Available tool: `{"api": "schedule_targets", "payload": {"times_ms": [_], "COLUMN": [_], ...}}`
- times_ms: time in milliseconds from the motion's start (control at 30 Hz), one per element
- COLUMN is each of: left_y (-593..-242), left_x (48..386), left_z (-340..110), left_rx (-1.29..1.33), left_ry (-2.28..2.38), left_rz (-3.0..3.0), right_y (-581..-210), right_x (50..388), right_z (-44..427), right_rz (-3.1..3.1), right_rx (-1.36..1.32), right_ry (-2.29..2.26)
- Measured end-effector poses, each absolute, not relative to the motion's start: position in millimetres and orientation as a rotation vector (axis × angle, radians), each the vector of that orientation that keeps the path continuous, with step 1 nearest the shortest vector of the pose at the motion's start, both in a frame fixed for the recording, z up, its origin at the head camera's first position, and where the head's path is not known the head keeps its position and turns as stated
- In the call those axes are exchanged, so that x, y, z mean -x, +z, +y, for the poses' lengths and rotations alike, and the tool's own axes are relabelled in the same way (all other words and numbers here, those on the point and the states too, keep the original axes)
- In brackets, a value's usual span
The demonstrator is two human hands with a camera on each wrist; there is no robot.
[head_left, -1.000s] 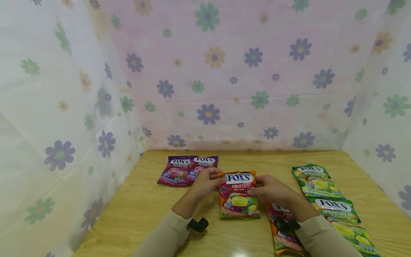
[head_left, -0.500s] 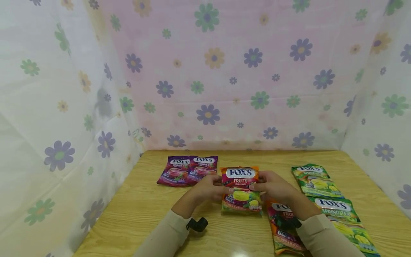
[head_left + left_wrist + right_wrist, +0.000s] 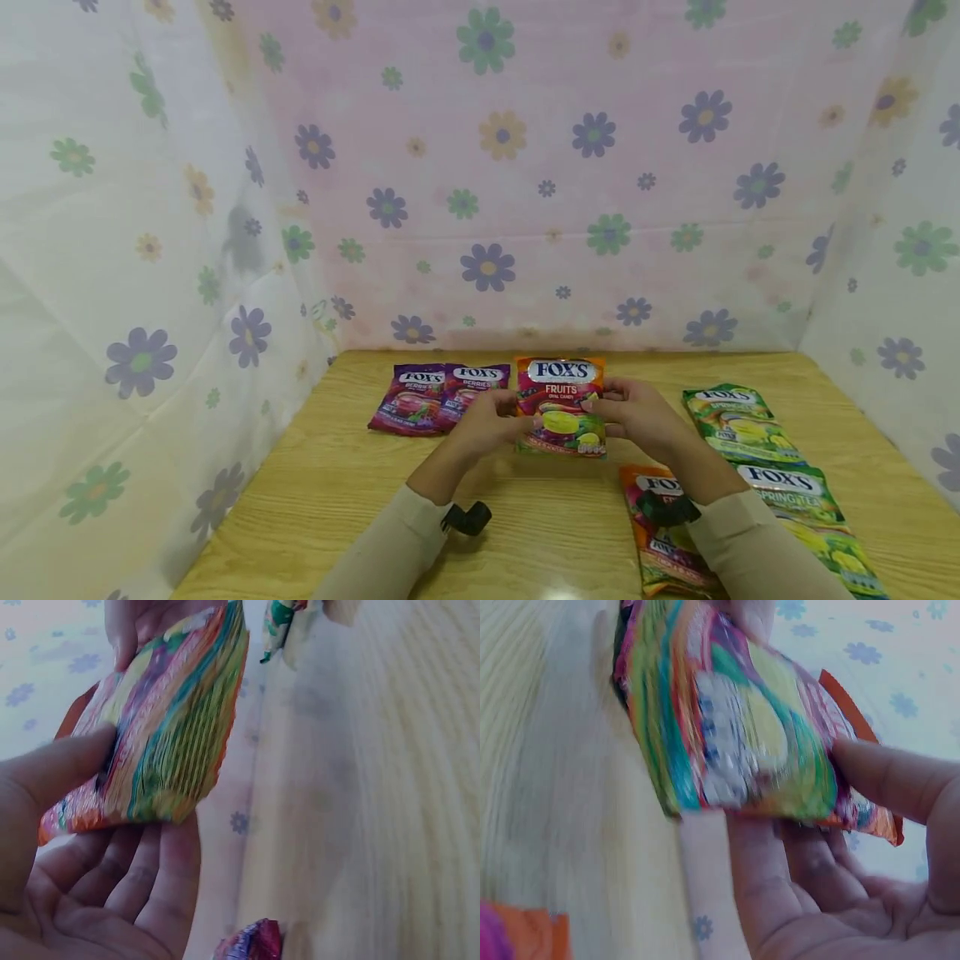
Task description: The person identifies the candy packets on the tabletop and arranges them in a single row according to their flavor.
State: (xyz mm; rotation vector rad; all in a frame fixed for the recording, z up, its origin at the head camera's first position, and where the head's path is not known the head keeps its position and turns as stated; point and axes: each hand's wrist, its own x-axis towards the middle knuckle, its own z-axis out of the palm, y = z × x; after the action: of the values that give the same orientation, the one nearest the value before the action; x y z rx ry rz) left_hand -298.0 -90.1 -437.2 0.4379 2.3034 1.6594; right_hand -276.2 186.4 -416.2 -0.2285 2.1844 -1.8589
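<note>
While I watch from the head camera, the person's left hand (image 3: 480,429) and right hand (image 3: 645,421) hold a Fox's Fruits oval candy bag (image 3: 560,408) between them, raised over the wood-grain table (image 3: 555,542) with its printed front facing me. Each hand pinches one side of it — thumb on the front, fingers behind — so I read both grips as closed down to the bag's own thickness.

Left of the bag I see a Fox's Berries bag (image 3: 408,400) and, beside it, another Berries bag (image 3: 474,392); the left hand is near the second one. Below the right hand lies a second Fruits bag (image 3: 660,558), partly hidden by the right sleeve (image 3: 757,542) and a black wrist mount (image 3: 666,508). Farther right lie two green packs, one beyond the other: a nearer Spring Tea bag (image 3: 813,521) and a farther Spring Tea bag (image 3: 742,429). Flower-print cloth (image 3: 555,175) stands behind everything.
</note>
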Motion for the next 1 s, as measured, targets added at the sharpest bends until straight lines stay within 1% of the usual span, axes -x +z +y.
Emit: {"api": "schedule_targets", "payload": {"times_ms": [100,233,433,800,1000], "left_y": [-433.8,-430.1,-431.7,-451.9,-455.4], "left_x": [300.1,302.4,309.9,323.5,325.8], "left_z": [-89.4,-89.5,-88.5,-96.1,-98.7], "left_rx": [-0.413,-0.295,-0.145,-0.100,-0.067], "left_ry": [1.708,1.773,1.955,2.085,2.114], "left_rz": [2.341,2.397,2.327,2.242,2.202], "right_y": [-413.2,-411.8,-415.2,-443.3,-452.1], "right_x": [279.6,283.6,291.2,302.6,304.7], "right_z": [181.3,171.2,158.4,158.6,159.0], "right_rz": [2.181,2.164,2.180,2.036,2.019], "right_rx": [0.168,0.100,0.055,0.001,0.001], "right_ry": [-1.921,-2.014,-2.119,-2.269,-2.279]}}
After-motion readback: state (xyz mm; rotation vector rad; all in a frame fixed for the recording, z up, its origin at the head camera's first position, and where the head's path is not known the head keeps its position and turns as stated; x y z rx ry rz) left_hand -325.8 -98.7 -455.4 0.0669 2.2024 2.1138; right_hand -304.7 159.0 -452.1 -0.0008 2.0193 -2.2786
